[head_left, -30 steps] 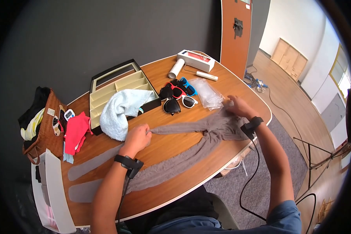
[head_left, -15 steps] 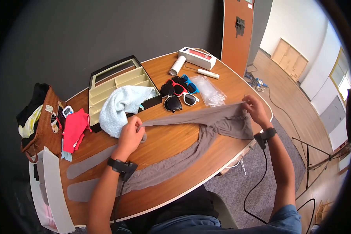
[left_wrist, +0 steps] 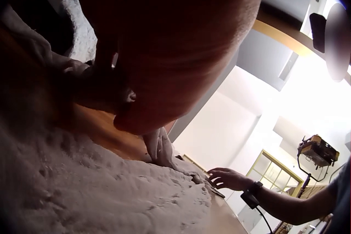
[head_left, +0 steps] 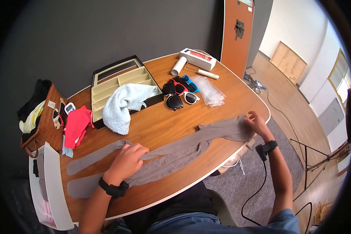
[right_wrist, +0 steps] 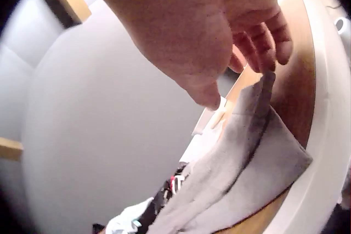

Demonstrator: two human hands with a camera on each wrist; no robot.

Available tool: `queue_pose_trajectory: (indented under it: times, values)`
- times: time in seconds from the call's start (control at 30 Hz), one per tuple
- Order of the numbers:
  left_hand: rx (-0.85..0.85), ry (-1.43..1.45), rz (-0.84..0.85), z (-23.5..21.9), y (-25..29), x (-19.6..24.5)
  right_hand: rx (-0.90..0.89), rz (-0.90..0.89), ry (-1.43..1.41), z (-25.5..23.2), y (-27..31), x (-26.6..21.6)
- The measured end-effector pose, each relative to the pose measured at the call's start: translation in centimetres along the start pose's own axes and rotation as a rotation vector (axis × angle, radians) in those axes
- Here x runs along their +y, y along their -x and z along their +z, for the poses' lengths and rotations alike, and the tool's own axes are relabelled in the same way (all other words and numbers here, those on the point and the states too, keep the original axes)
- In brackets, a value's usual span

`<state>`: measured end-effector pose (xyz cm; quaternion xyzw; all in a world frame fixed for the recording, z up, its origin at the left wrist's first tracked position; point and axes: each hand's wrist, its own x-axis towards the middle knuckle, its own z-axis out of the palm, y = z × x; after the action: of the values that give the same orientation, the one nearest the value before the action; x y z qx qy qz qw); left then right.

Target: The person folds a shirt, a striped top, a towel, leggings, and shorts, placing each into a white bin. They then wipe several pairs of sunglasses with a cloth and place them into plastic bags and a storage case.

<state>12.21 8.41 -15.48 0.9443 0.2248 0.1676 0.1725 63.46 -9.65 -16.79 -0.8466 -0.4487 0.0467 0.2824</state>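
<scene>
A pair of grey tights lies stretched across the table, feet at the left and waistband at the right. The upper parts of its two legs lie one over the other, while the feet stay apart. My left hand grips one leg around its middle; in the left wrist view the fabric comes out beneath the thumb. At the waistband, my right hand has its thumb apart from its loosely bent fingers. The right wrist view shows those fingertips right at the waistband's corner, with nothing pinched.
Behind the tights stand an open black compartment case with a light blue towel over it, several sunglasses and clear plastic bags. A wicker basket, red cloth and white box are at the left.
My left hand has brought the far leg towards me, over the near leg. My right hand has lifted the waistband, moved it right and nearer to me, and let go of it.
</scene>
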Motion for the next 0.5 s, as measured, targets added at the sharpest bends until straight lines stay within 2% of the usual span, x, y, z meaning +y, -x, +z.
queue_pose_trajectory:
  times: [0.03, 0.07, 0.13, 0.2, 0.27, 0.33, 0.43, 0.47, 0.5]
  values:
    - [-0.011, 0.004, 0.003, 0.0, 0.2, 0.1, -0.076, -0.072, 0.108, 0.3, -0.3, 0.0]
    - [-0.021, 0.01, 0.003, 0.0, 0.4, 0.1, -0.079, -0.078, 0.107, 0.4, -0.4, 0.0]
    - [-0.034, -0.008, -0.026, -0.2, 1.1, 0.1, -0.216, -0.027, 0.158, 0.4, -0.6, -0.8]
    - [-0.053, -0.028, -0.051, -0.3, 1.7, -0.1, -0.201, -0.045, 0.154, 0.5, -1.0, -1.0]
    - [-0.043, -0.085, -0.024, -0.3, 2.1, -0.9, -0.012, -0.007, 0.077, 0.4, -2.3, 0.3]
    - [-0.066, -0.119, -0.027, -1.1, 2.4, -1.1, 0.035, 0.015, 0.075, 0.1, -3.2, 1.7]
    - [-0.082, -0.155, -0.048, -2.3, 3.0, -1.8, 0.079, -0.173, -0.049, 1.0, -6.5, 7.9]
    - [-0.081, -0.157, -0.06, -2.8, 3.6, -2.1, 0.107, -0.177, 0.053, 0.1, -6.0, 6.7]
    - [-0.083, -0.167, -0.082, -3.4, 4.1, -2.5, 0.062, -0.159, 0.048, -1.1, -5.3, 4.8]
